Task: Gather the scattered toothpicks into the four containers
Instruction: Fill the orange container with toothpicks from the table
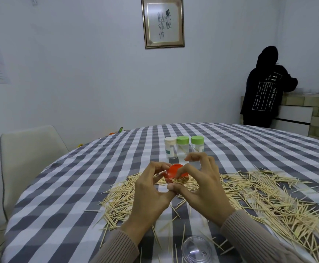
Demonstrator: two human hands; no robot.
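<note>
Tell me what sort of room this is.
Probably a home dining room: a round table under a checked cloth, a white chair beside it, and framed calligraphy on the wall.

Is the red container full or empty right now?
Nearly full: the red container, held tipped between both hands, shows a packed bundle of toothpick ends at its open mouth.

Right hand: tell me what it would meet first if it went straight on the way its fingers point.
Likely the clear green-lidded container just beyond the right hand, whose raised fingers already overlap its lower body in this view. Depth is unclear, so they may be touching already or some way apart.
</note>
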